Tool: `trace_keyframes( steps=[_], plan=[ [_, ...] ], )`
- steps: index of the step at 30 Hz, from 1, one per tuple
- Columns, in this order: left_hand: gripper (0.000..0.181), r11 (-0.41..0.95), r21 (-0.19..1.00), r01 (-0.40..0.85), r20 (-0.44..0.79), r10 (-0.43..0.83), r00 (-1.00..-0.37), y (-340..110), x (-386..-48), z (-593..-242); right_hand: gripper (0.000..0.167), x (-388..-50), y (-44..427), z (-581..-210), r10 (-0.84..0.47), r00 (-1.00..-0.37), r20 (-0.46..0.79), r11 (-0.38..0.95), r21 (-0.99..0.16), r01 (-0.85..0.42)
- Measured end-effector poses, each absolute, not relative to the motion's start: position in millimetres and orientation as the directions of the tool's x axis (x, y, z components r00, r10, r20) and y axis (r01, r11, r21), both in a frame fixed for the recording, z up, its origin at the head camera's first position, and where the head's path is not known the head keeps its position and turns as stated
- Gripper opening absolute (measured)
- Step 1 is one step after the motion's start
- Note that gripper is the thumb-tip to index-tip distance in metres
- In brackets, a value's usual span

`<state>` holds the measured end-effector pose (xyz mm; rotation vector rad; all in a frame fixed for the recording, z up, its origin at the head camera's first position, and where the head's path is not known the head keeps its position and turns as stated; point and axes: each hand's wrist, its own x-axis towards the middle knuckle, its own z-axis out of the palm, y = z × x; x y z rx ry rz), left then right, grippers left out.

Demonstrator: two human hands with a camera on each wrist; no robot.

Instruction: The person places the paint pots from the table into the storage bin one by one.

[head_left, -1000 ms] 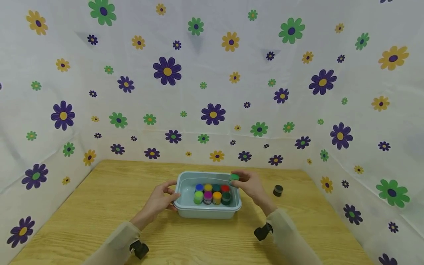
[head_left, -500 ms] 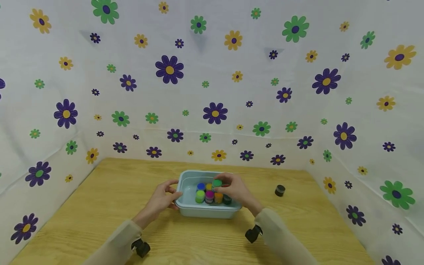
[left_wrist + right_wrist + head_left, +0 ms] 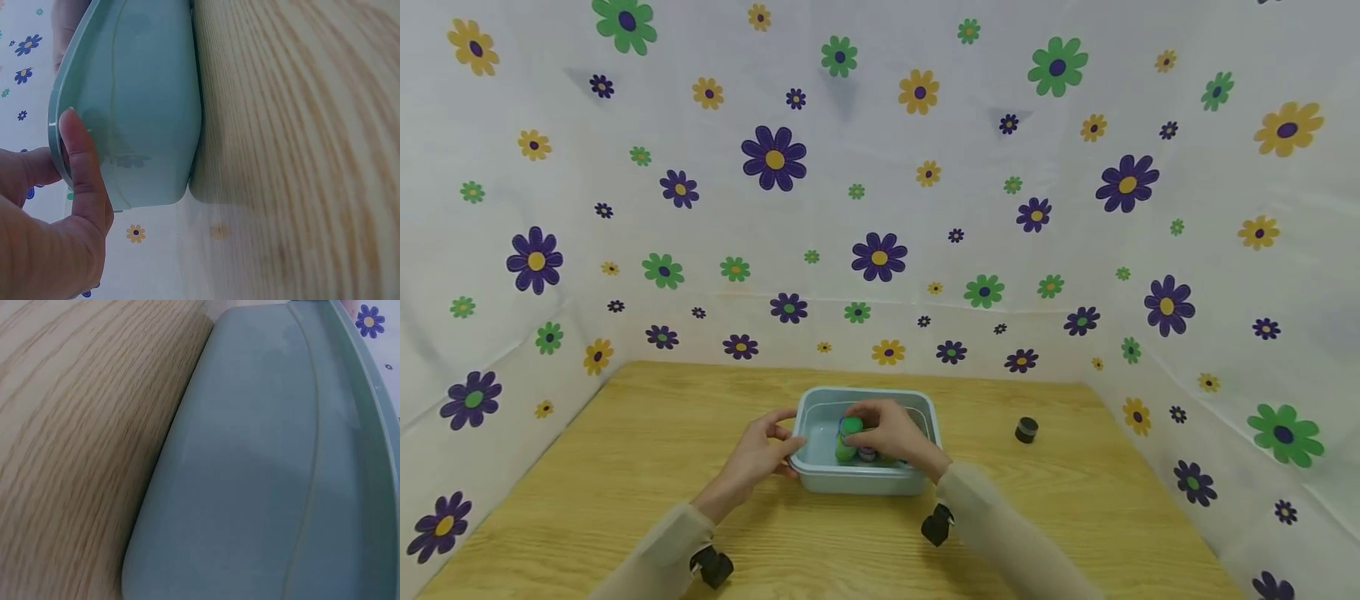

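A pale blue plastic bin (image 3: 859, 482) stands on the wooden table in the head view. My left hand (image 3: 752, 458) grips its left rim; the left wrist view shows the thumb and fingers (image 3: 85, 169) on either side of the bin's edge (image 3: 56, 119). Inside the bin, my right hand (image 3: 891, 432) pinches a small paint jar with a green lid (image 3: 852, 425). That jar is held over the left end of a group of jars, just behind a light green jar (image 3: 844, 452). A purple jar (image 3: 868, 455) shows below the fingers. My right hand covers most other jars.
On the wooden table (image 3: 1000, 517), right of the bin, a dark-lidded jar (image 3: 1026, 430) stands by itself. A white flowered cloth (image 3: 820, 217) encloses the table at the back and sides. In the right wrist view the bin's outer wall (image 3: 231, 462) fills most of the picture.
My right hand has carried the green-lidded jar from the bin's back right corner leftward across the other jars and lower. The left hand still holds the rim.
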<state>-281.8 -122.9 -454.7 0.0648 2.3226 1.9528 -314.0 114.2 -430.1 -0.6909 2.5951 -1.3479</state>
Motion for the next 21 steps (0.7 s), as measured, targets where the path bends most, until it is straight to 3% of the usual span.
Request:
trace_keyframes(
  steps=[21],
  plan=[
    [0.055, 0.186, 0.982, -0.024, -0.046, 0.114, -0.992, -125.8, -281.2, -454.3, 0.038, -329.3, 77.2, -437.6, -0.445, -0.894, 0.055, 0.527, -0.791, -0.311]
  ],
)
